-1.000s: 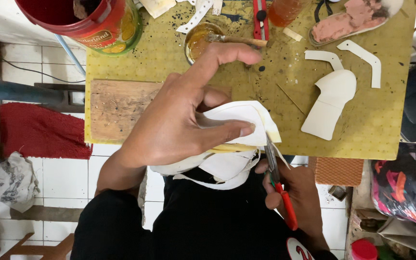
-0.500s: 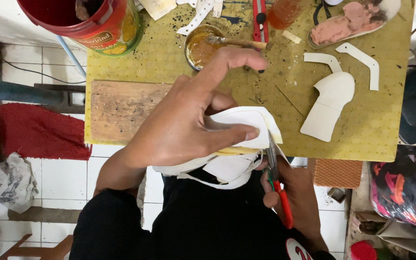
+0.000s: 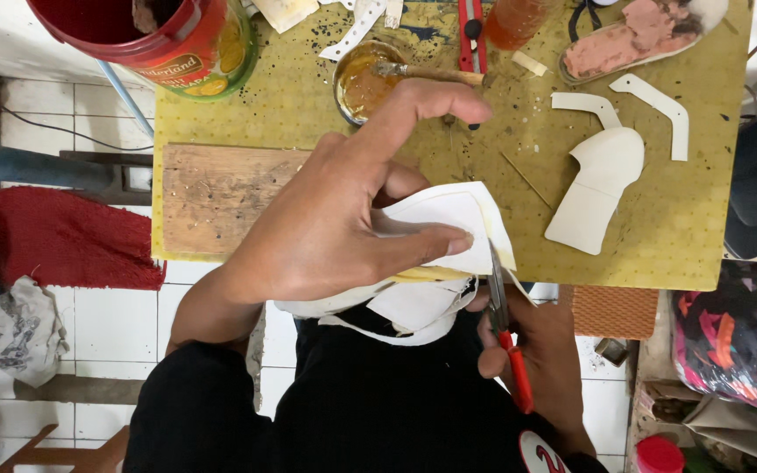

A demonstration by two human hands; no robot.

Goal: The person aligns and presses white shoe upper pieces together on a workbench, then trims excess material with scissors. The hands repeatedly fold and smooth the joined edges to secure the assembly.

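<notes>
The left hand point(image 3: 335, 219) is pressed flat over a white, cream-edged sheet of thin shoe-upper material point(image 3: 457, 223), thumb and fingers closed on it, the index finger stretched up toward twelve o'clock. The sheet sits at the near edge of the yellow pegboard worktop point(image 3: 659, 228), partly hanging off toward the person's lap, with more white trimmings drooping below it at six o'clock. The right hand point(image 3: 536, 350) is wrapped around red-handled scissors point(image 3: 505, 337), whose blades meet the sheet's right edge at about four o'clock from the left hand.

The sheet looks light and floppy: it curls where unsupported, so it seems to want holding close to the cut line, as the thumb does now, rather than by a far corner. It appears thin enough to crease or tear if tugged.

At two o'clock lies a white cut-out boot-shaped piece point(image 3: 597, 188); at twelve, a small jar of amber glue point(image 3: 365, 83) with a brush; at eleven, a red bucket point(image 3: 151, 35).
</notes>
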